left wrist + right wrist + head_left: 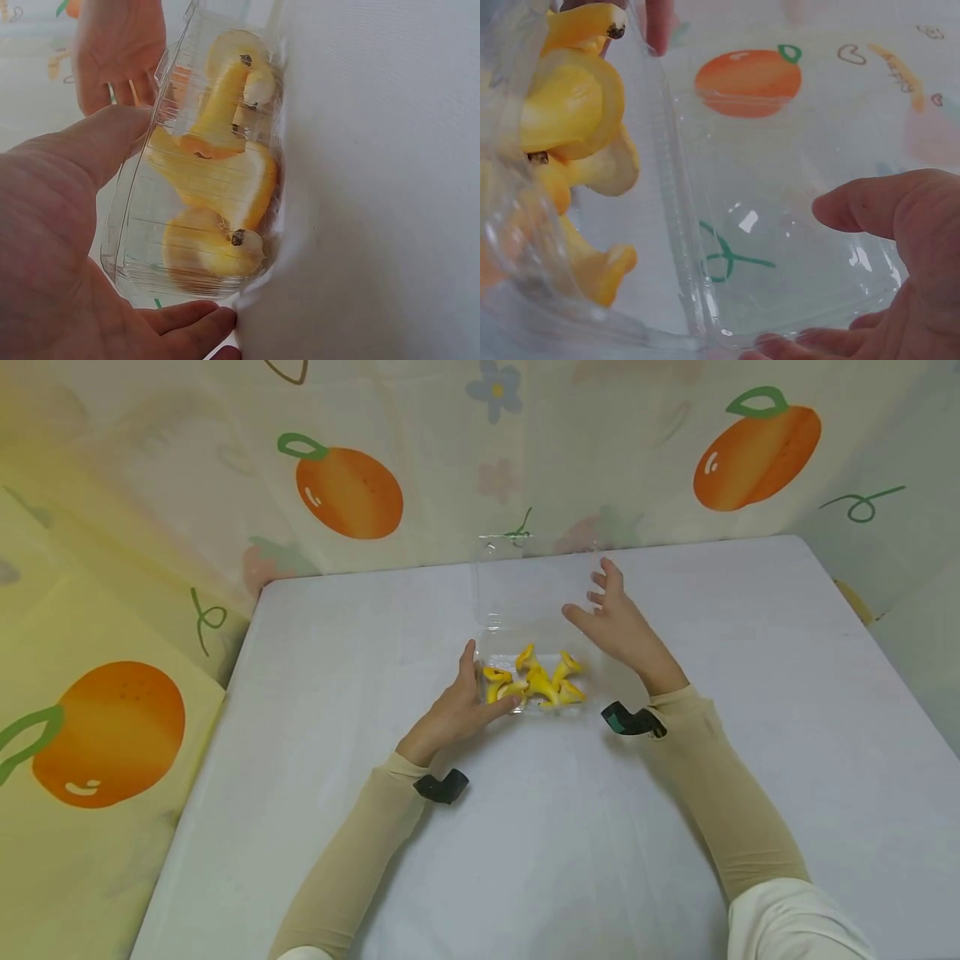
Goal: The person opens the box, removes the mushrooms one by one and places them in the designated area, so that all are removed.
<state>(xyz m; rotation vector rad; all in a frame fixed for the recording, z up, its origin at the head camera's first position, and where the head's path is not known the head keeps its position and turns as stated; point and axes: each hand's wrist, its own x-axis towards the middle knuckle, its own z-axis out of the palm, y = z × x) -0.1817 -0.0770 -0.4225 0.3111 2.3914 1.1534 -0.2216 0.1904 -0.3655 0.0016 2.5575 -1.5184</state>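
A clear plastic clamshell box [487, 641] stands on the white-covered table, its hinged lid [536, 589] raised away from me. Several yellow, trumpet-shaped mushrooms [542, 683] with dark stem ends lie inside the base. My left hand [456, 708] holds the base at its near left corner, thumb along the front rim and fingers on the left side; the left wrist view shows the mushrooms [217, 180] through the wall. At the lid's right edge is my right hand [618, 625], fingers spread and thumb apart. In the right wrist view its fingertips [780, 346] are right at the lid's edge.
The white-covered table [525, 852] reaches back to a fruit-print curtain [435, 460], which also hangs along the left side. Black curved pieces [442, 787] are attached at both wrists, close over the table.
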